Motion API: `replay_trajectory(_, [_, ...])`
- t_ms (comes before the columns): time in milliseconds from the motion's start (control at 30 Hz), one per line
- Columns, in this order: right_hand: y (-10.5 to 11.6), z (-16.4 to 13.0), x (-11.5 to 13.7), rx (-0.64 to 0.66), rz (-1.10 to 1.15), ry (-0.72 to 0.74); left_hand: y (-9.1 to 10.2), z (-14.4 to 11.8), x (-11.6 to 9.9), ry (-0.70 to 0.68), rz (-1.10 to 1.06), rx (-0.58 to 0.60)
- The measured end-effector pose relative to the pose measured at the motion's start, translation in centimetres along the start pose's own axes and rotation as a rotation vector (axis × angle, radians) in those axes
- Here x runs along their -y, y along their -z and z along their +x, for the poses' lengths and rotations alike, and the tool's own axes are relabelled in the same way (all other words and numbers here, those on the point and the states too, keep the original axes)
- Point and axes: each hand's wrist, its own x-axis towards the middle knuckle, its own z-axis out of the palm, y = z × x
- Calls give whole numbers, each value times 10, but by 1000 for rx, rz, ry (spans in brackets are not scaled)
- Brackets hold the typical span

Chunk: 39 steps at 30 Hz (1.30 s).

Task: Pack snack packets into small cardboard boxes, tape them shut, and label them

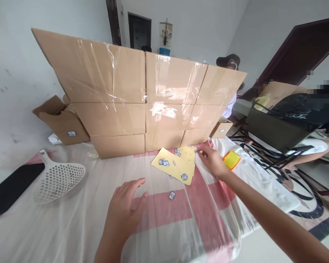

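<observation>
meanwhile our right hand (pixel 212 160) reaches, fingers loosely parted, to the edge of two yellow sticker sheets (pixel 178 163) on the bench (pixel 71 219); best we pinch one corner. left hand (pixel 126 206) rests open near one loose sticker (pixel 172 195). beyond: six taped cartons (pixel 142 98), one white scoop (pixel 57 179).

Your left hand (pixel 124 208) low and near, palm down, fingers spread and loosely open, your right arm stretched far forward, right hand (pixel 212 160) with fingers pinched together at the tips
</observation>
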Motion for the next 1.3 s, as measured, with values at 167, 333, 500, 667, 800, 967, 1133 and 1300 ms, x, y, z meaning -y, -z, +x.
replay_trajectory(167, [-71,-28,13,55,127,-96,1,-2,5,-14,-15,-5])
replay_trajectory(333, [-75,-31,13,74,52,3,4,-2,6,-22,-32,-12])
replay_trajectory(500, [-74,-29,16,201,-92,24,7,-2,7,-21,-42,-28])
replay_trajectory(667, [-76,-10,8,310,-173,-172,7,-2,8,-20,-52,-23])
replay_trajectory(800, [-75,9,10,338,-310,-280,8,-2,7,-19,-62,-7])
replay_trajectory(967, [-58,15,32,291,-338,-262,11,-2,10,-4,-63,-17])
replay_trajectory(1133, [-49,-40,72,401,-116,37,15,-2,16,-32,-60,-4])
replay_trajectory(1300, [-68,-101,100,453,-236,194,15,-2,17,-50,-46,20])
